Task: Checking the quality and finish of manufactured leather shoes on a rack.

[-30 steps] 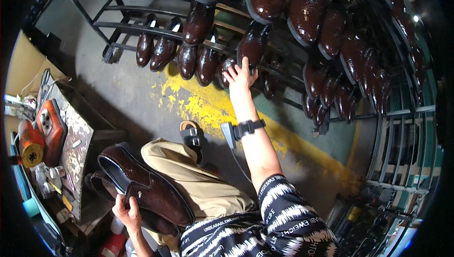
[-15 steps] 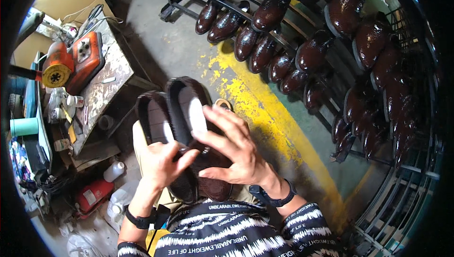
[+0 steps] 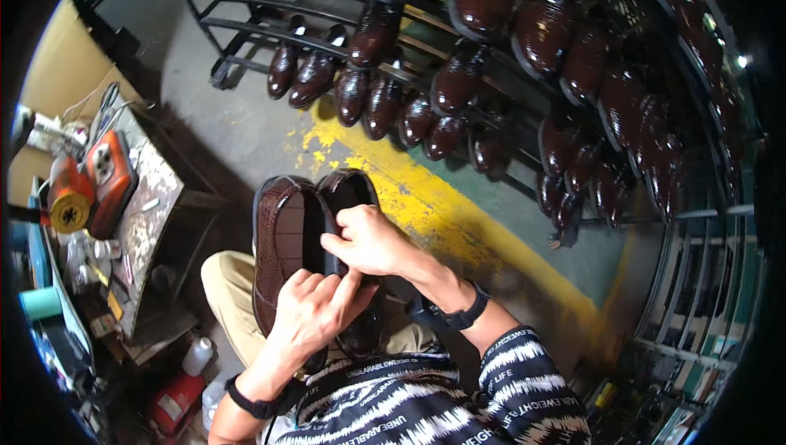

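Observation:
Two dark brown, textured leather shoes lie side by side on my lap, heels pointing away from me. The left shoe (image 3: pixel 264 281) shows a brown insole marked with lines. Its partner, the right shoe (image 3: pixel 354 185), has a dark inside and is partly covered by my hands. My left hand (image 3: pixel 315 306) is closed, its curled fingers gripping around the shoe openings near the middle of the pair. Closed over the right shoe's opening, my right hand (image 3: pixel 368 240) has its fingers bent down into it. The hands nearly touch, and their fingertips are partly hidden.
A black metal rack (image 3: pixel 246 27) with rows of glossy brown shoes (image 3: pixel 548 27) stands ahead and to the right. To the left is a worn workbench (image 3: pixel 168 187) with an orange machine (image 3: pixel 110 183). A red container (image 3: pixel 176 402) sits low beside my left leg.
My right hand has gone from spread fingers to closed at the right shoe's opening. The white patches inside both shoes no longer show. The whole view has shifted, bringing more rack in.

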Demonstrator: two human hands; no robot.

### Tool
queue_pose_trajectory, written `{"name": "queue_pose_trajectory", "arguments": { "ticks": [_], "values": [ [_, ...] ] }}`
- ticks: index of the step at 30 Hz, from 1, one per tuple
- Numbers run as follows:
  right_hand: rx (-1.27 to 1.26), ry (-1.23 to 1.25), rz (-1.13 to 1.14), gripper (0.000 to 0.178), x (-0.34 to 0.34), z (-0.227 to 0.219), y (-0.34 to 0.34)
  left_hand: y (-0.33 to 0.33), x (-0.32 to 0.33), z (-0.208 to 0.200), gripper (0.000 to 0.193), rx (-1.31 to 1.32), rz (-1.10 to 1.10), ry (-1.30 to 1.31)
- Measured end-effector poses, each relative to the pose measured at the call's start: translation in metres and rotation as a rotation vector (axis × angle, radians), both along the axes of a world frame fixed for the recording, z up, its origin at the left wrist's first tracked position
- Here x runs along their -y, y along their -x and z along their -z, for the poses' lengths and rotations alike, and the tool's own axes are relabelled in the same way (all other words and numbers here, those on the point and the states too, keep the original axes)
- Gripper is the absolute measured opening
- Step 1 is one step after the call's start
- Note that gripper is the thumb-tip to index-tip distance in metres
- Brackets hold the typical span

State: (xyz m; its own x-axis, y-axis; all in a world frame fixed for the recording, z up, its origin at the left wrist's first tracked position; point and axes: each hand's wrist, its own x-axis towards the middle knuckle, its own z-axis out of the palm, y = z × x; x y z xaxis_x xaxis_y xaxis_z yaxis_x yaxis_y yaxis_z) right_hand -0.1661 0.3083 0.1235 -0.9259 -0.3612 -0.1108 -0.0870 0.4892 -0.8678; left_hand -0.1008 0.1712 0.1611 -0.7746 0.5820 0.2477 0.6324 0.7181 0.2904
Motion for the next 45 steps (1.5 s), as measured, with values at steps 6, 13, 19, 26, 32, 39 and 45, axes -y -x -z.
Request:
{"name": "queue_pose_trajectory", "arguments": {
  "ticks": [6, 13, 19, 26, 32, 39, 45],
  "values": [
    [0.11, 0.117, 0.473, 0.021, -0.114, -0.018, 0.025, 0.005, 0.021, -0.023, 0.044, 0.019, 0.01, -0.28],
    [-0.037, -0.32, 0.788, 0.023, -0.271, 0.026, 0.09, -0.017, 0.087, 0.066, 0.044, 0.337, -0.396, -0.425],
    [-0.186, -0.736, 0.695, 0.025, -0.325, 0.04, 0.176, -0.024, 0.137, 0.084, 0.043, 0.345, -0.594, -0.478],
    [-0.43, -0.936, 0.618, 0.036, -0.316, 0.058, 0.234, -0.029, 0.151, 0.102, 0.043, 0.371, -0.762, -0.426],
    [-0.838, -0.968, 0.724, 0.039, -0.327, 0.09, 0.236, -0.019, 0.138, 0.114, 0.036, 0.228, -0.717, -0.368],
    [-1.075, -0.416, 0.594, 0.022, -0.18, 0.055, 0.189, -0.016, 0.133, 0.115, 0.037, 0.223, -0.742, -0.375],
    [0.195, 0.449, 0.674, 0.083, -0.059, 0.115, 0.227, -0.016, 0.137, 0.119, 0.039, 0.22, -0.716, -0.389]
  ]
}}
